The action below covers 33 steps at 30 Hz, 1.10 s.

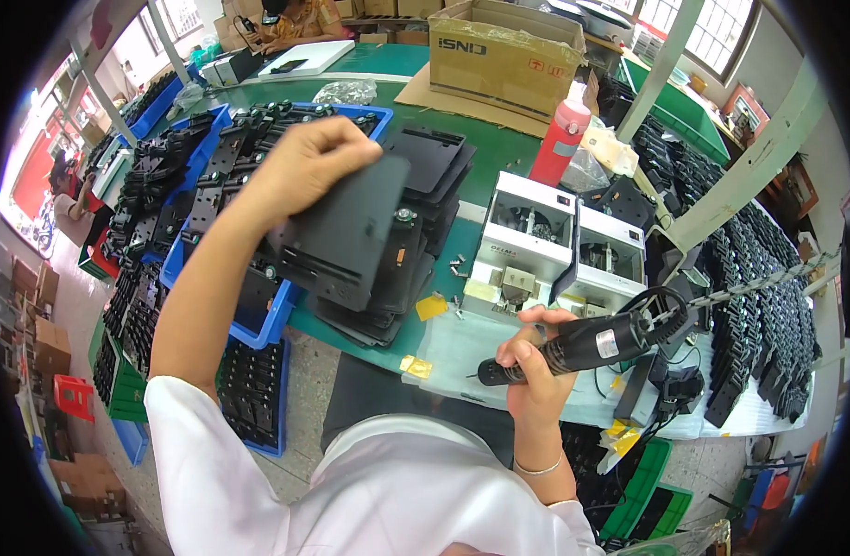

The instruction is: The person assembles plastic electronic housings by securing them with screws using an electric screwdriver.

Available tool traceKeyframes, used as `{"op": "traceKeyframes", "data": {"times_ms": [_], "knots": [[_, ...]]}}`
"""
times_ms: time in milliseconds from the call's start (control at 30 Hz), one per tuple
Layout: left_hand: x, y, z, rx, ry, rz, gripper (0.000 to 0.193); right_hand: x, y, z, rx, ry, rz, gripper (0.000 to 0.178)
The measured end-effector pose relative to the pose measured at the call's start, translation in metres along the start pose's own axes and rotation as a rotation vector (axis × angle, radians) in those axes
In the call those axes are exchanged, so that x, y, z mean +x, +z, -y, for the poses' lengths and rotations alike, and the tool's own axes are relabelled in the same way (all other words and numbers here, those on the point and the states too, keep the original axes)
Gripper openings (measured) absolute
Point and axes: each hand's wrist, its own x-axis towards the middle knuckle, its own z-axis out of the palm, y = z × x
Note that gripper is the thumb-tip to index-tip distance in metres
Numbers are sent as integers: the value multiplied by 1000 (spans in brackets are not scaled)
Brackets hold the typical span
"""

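My left hand (pixel 306 171) is closed on the upper edge of a flat black plate (pixel 349 232), which it holds tilted. Behind and beneath that plate are stacks of similar black plates (pixel 434 157) on the green table. In my right hand (pixel 539 375) is a black electric screwdriver (pixel 591 343), its thin bit pointing left, with fingers wrapped around the body. Just beyond the screwdriver stand two white screw feeders (pixel 519 243) side by side. Small metal parts (pixel 458 267) lie scattered left of the feeders, near a yellow sheet piece (pixel 431 307).
Blue trays (pixel 275 326) filled with black assemblies line the left. A pink bottle (pixel 562 144) and a cardboard box (pixel 499 57) stand at the back. Piled black parts (pixel 758 296) cover the right side. A coiled cord (pixel 768 278) runs from the screwdriver. Another person (pixel 300 23) sits far off.
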Motion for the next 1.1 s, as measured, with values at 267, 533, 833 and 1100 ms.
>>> {"op": "traceKeyframes", "data": {"times_ms": [267, 533, 833, 1100], "knots": [[12, 46, 46, 176, -100, 165, 28, -6, -13, 2, -139, -2, -52, 47], [-15, 43, 63, 559, 225, -110, 34, -4, -15, 0, -77, 32, -99, 48], [-92, -35, 108, 312, -67, -563, 42, -9, -34, 17, -184, -9, -142, 46], [-151, -52, 142, 558, -201, -548, 53, -10, -45, 23, -224, -79, -214, 49]]}}
